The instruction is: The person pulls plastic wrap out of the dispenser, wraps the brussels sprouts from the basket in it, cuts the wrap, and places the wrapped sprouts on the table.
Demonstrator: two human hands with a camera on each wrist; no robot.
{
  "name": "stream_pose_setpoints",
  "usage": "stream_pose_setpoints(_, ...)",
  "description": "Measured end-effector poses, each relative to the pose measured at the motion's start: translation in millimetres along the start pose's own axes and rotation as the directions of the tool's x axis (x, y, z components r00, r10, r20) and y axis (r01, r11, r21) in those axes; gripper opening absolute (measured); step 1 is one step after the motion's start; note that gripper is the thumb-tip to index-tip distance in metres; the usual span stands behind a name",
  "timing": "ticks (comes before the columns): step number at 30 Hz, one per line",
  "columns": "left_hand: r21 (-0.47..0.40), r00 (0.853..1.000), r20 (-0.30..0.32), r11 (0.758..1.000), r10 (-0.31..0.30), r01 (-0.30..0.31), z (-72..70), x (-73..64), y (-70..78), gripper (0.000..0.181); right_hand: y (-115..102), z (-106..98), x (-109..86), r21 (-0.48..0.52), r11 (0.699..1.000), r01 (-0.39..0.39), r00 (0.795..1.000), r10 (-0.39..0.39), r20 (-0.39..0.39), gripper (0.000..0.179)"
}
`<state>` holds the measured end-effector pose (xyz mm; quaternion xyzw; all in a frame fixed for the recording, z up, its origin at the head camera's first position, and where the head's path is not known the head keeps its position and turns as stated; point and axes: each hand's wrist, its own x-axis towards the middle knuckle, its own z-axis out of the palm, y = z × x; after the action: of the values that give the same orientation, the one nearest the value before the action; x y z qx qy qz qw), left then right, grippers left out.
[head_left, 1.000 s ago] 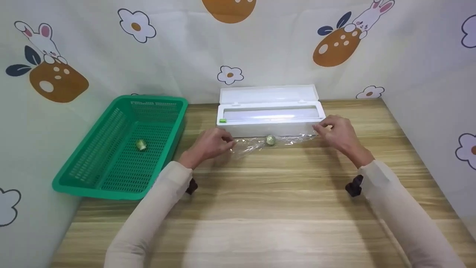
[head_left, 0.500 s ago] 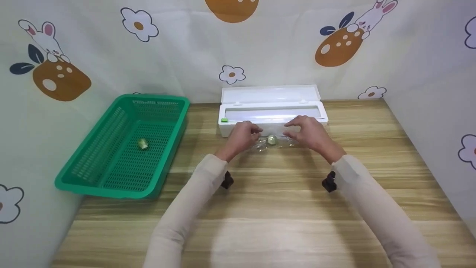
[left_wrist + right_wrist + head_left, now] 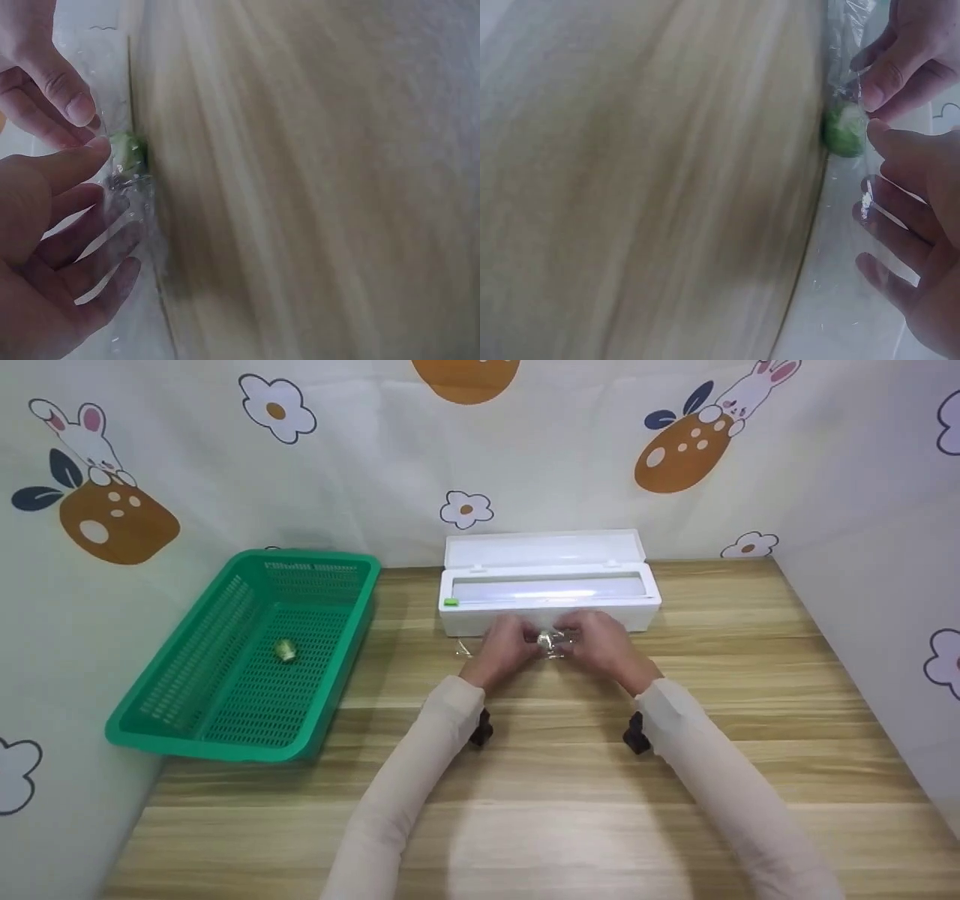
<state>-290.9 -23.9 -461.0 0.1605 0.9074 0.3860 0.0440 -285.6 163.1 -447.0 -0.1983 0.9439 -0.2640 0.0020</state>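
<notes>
A small round green vegetable [image 3: 545, 640], resembling a Brussels sprout, lies in clear plastic wrap [image 3: 847, 34] at the front of the white wrap box. From its left side my left hand [image 3: 508, 649] pinches the wrap, thumb and forefinger close to the vegetable [image 3: 129, 152]. My right hand [image 3: 601, 646] does likewise from the right, its thumb near the vegetable [image 3: 844, 133] and the other fingers spread behind the film. Both thumbs almost meet above it in the wrist views. In the head view, the hands partly cover the wrap.
The white wrap box [image 3: 469, 622] stands at the back with its lid raised and a green slider [image 3: 451, 602] at its left end. A green basket [image 3: 315, 712] on the left holds another small green piece [image 3: 285, 650]. Patterned cloth hangs behind the wooden table [image 3: 555, 825].
Both hands have come inward from the ends of the stretched wrap to either side of the vegetable. The wrap is now bunched around it, and the vegetable has hardly moved.
</notes>
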Motion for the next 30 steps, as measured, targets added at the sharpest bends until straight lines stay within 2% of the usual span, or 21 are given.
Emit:
stream_pose_setpoints(7,0.065,0.994,-0.088,0.996,0.066,-0.061,8.6,2.3,-4.7,0.007,1.7,10.7,0.6,-0.054,0.998,-0.028,1.000,0.028,-0.009,0.025)
stream_pose_setpoints(12,0.090,0.990,-0.128,0.995,0.058,-0.047,11.2,1.9,-5.7,0.006,-0.4,14.9,2.6,-0.070,0.996,-0.058,0.998,0.055,-0.039,0.020)
stream_pose_setpoints(19,0.076,0.995,-0.096,0.997,0.006,0.002,4.5,-0.4,-3.1,0.008,-2.8,17.3,3.7,-0.068,0.997,-0.031,0.997,0.026,-0.074,0.017)
stream_pose_setpoints(30,0.125,0.999,-0.046,0.992,-0.016,0.021,-0.8,-3.4,2.3,0.006,-7.9,10.7,5.5,-0.040,0.998,-0.042,0.999,0.042,0.022,0.019)
